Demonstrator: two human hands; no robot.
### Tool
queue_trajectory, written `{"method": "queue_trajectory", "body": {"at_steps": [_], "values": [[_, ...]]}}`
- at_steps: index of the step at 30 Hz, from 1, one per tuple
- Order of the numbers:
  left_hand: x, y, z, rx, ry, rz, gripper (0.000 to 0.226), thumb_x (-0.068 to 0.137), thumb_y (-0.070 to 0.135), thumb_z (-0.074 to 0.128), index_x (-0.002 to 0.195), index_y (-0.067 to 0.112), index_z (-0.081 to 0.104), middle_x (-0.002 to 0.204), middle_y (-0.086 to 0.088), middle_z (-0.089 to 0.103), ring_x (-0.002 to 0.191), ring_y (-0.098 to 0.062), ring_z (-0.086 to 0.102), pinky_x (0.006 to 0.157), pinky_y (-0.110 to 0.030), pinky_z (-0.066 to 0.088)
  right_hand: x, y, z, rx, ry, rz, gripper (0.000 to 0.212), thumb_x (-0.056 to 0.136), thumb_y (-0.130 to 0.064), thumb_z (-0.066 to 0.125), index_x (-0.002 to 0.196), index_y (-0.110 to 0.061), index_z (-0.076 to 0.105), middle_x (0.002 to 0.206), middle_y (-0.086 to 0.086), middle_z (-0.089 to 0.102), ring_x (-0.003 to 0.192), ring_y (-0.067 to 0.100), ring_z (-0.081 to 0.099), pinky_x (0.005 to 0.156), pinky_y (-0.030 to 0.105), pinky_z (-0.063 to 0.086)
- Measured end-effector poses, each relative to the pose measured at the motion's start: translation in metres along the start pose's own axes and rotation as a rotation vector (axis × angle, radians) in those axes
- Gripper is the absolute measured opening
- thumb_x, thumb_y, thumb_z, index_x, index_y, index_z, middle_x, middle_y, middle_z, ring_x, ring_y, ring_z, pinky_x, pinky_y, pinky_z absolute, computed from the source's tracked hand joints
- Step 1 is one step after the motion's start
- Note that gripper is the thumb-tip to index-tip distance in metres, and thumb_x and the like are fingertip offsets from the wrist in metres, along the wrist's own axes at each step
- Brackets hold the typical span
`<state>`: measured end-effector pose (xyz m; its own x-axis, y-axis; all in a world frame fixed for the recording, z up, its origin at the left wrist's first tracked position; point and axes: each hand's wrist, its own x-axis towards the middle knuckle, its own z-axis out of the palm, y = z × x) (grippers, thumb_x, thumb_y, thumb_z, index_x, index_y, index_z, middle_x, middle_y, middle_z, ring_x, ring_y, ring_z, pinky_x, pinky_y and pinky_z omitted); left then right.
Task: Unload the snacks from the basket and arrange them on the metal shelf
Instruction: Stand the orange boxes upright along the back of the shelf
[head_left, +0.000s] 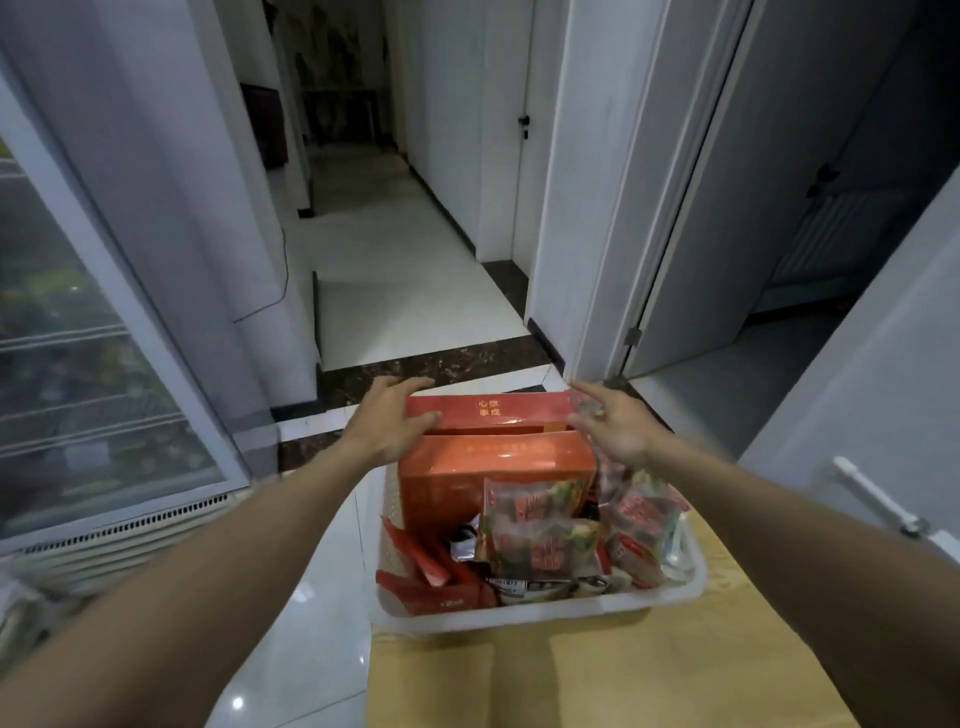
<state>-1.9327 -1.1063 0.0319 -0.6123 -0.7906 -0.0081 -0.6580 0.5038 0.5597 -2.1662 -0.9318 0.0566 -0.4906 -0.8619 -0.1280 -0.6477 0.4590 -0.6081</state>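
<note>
As left fingers (415, 385) grip it, red box (488, 406), right fingers (586, 391) alongside.

the basket (540, 621) is packed. two boxes stand upright across its far end, the far orange box (498, 405) and the near orange box (467, 467), with only a thin slot between them. the left hand (389, 421) grips the far orange box at its left end and the right hand (618, 426) reaches its right end, fingers straight. clear snack bags (540, 525) lean on the near orange box and fill the right half. red sachets (431, 566) crowd the near left corner. above the boxes the way is open. a door frame (597, 260) stands beyond the right hand.
</note>
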Motion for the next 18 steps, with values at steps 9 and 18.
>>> {"method": "queue_trajectory", "body": {"at_steps": [9,18], "values": [[0.046,-0.033,0.021,-0.274,-0.238,-0.107,0.067,0.087,0.048,0.065,0.146,0.035,0.038,0.147,-0.001,0.042,0.132,-0.025,0.043,0.108,-0.042,0.039,0.057,0.022,0.025,0.177,-0.209,0.087,0.074,0.093,-0.028,0.064,0.155,-0.026,0.025,0.157,0.004,0.027,0.136,0.026,0.039,0.105,0.038,0.042],[0.054,-0.046,0.03,-0.754,-0.189,-0.07,0.051,0.089,0.007,0.065,0.131,0.033,0.052,0.135,-0.001,0.045,0.112,-0.014,0.051,0.069,-0.018,0.056,0.081,0.036,0.033,0.423,-0.042,0.061,0.057,0.092,-0.013,0.064,0.145,-0.021,0.044,0.143,0.009,0.048,0.113,0.019,0.058,0.079,0.026,0.059]]}}
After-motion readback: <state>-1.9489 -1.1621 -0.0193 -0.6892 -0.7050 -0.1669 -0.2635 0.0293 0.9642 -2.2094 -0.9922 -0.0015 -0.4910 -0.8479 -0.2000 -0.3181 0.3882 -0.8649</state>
